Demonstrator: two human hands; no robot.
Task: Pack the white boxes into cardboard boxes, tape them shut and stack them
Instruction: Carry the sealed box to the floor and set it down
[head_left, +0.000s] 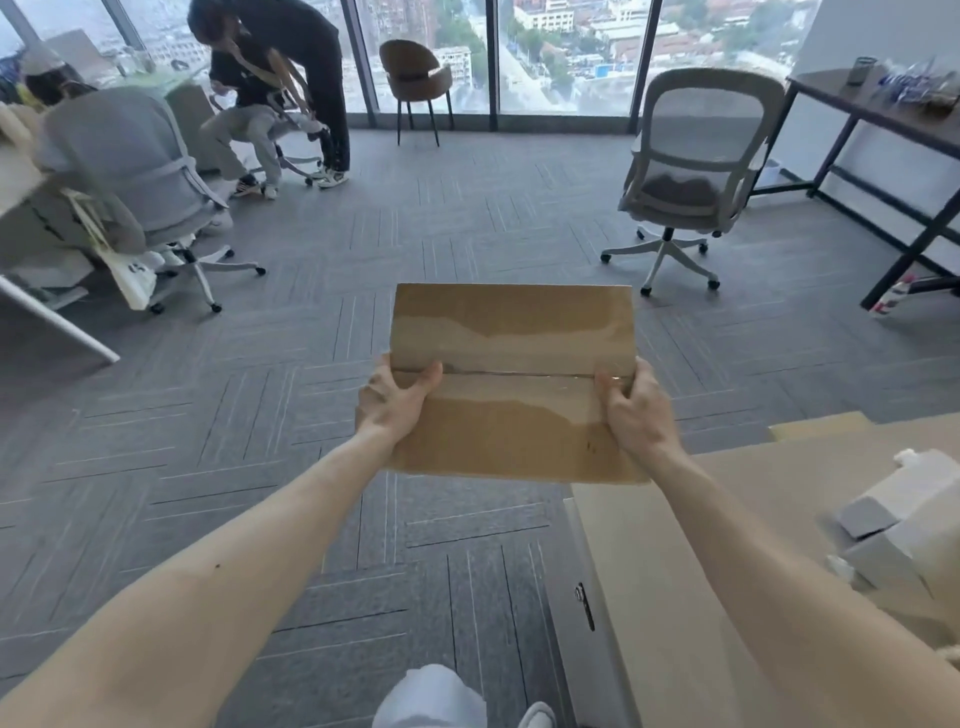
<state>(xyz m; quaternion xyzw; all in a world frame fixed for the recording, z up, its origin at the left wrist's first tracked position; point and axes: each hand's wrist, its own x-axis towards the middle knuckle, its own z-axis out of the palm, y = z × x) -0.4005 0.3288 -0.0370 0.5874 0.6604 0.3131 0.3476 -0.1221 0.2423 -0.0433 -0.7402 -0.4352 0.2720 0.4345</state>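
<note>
A brown cardboard box (511, 332) is held out in front of me above the carpet, its top flaps closed with clear tape along the centre seam. My left hand (392, 397) grips its left side, thumb on top by the seam. My right hand (636, 410) grips the right side the same way. Several white boxes (904, 519) lie on the light wooden table (675, 571) at the lower right.
A white mesh office chair (691, 171) stands ahead on the right, beside a dark desk (883, 114). A grey chair (140, 176) and a white desk are at the left, with two people further back. A brown chair (415, 78) stands by the windows.
</note>
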